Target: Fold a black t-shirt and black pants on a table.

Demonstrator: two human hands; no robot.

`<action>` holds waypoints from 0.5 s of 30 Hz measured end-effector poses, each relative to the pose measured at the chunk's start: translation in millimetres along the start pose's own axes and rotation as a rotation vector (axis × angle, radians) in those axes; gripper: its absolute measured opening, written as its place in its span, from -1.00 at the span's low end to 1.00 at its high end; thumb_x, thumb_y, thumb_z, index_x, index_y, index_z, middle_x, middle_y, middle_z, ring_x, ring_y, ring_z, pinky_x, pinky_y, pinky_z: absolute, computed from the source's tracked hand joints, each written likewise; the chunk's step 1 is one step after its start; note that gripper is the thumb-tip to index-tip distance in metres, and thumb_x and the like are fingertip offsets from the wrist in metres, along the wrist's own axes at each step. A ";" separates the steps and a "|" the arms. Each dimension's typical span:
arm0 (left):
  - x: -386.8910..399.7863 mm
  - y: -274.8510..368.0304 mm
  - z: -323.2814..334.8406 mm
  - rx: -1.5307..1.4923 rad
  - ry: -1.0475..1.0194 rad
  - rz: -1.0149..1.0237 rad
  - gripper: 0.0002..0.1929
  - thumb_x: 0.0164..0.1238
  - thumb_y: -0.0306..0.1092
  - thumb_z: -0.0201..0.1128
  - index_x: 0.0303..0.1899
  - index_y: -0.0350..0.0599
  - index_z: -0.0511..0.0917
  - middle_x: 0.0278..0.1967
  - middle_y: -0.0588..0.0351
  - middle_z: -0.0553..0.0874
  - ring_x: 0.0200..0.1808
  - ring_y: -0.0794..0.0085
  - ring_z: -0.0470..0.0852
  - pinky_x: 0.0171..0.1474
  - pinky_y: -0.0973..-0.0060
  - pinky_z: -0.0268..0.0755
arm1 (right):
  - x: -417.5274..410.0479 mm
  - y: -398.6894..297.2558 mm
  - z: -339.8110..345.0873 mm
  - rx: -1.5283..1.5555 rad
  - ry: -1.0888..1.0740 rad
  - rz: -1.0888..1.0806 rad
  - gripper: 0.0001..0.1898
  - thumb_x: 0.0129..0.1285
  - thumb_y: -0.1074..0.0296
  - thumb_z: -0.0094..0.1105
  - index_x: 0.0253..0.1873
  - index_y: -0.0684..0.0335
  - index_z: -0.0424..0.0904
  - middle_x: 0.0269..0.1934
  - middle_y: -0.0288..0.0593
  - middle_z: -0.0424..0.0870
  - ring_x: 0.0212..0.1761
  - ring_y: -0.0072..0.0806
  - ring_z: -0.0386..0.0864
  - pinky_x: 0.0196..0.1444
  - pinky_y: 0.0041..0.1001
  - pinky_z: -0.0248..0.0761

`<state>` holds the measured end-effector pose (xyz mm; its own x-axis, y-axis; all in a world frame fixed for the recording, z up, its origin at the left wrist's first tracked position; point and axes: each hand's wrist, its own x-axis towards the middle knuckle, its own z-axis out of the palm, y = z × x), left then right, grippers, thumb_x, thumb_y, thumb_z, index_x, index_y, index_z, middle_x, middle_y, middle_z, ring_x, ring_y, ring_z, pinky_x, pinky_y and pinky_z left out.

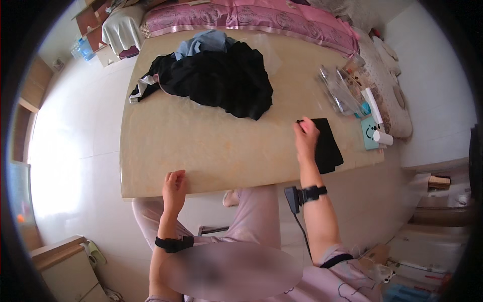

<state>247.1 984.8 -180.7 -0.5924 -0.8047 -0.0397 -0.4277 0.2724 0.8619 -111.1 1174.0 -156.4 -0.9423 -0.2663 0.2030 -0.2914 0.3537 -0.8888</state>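
Note:
A small folded black garment [327, 147] lies flat near the right end of the table. My right hand [307, 133] is over its left edge with the fingers curled; whether they pinch the cloth is hidden. Loosely bent and holding nothing, my left hand [175, 183] is at the table's near edge, towards the left. Farther back lies a crumpled heap of black clothing [222, 79], with a white-and-black striped piece [142, 87] sticking out at its left. A light blue garment [205, 42] is bunched behind the heap.
Clear plastic packaging [337, 92], a mint-green box [369, 133] with a smiling face and a white cylinder [383, 138] sit along the table's [211, 151] right side. A bed with a pink satin cover [256, 17] borders the far edge. Black straps circle both my forearms; a cable hangs from the right.

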 end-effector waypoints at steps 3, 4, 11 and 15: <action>-0.5 -0.3 -5.3 -0.017 -0.007 -0.009 -0.79 0.16 -0.49 0.14 -0.14 -0.20 0.53 -0.27 0.09 0.54 -0.29 0.43 0.56 -0.24 0.56 0.42 | 13.9 -32.8 67.2 -0.169 -0.135 -0.096 -0.42 0.02 0.19 0.30 0.11 0.33 0.33 0.01 0.13 0.32 0.08 -0.10 0.24 0.12 -0.27 0.21; -0.1 1.0 -4.2 -0.038 -0.030 -0.012 -0.78 0.15 -0.49 0.15 -0.14 -0.20 0.53 -0.27 0.09 0.54 -0.29 0.43 0.57 -0.24 0.56 0.42 | 19.8 -40.2 83.6 -0.262 -0.090 -0.089 -0.40 0.02 0.19 0.29 0.14 0.32 0.30 0.03 0.16 0.30 0.10 -0.06 0.24 0.12 -0.26 0.22; 1.6 9.1 -5.7 -0.109 -0.084 0.010 -0.77 0.16 -0.46 0.15 -0.12 -0.21 0.53 -0.25 0.07 0.55 -0.27 0.42 0.58 -0.23 0.57 0.43 | 53.2 -68.9 121.3 -0.105 -0.175 -0.040 -0.42 0.05 0.21 0.22 0.12 0.45 0.33 0.05 0.17 0.43 0.06 -0.08 0.41 0.10 -0.35 0.28; 1.4 -1.2 -10.9 -0.067 -0.092 0.021 -0.79 0.18 -0.45 0.15 -0.13 -0.21 0.54 -0.26 0.07 0.55 -0.27 0.42 0.59 -0.22 0.58 0.42 | 11.2 -121.5 104.7 0.569 -0.449 0.188 -0.54 0.14 0.20 0.19 0.03 0.46 0.44 -0.05 -0.09 0.55 -0.04 -0.46 0.47 0.03 -0.52 0.30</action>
<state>254.2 977.6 -176.2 -0.6624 -0.7463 -0.0652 -0.3698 0.2501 0.8948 -69.0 1034.2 -89.2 -0.7742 -0.6307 -0.0523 0.1134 -0.0569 -0.9919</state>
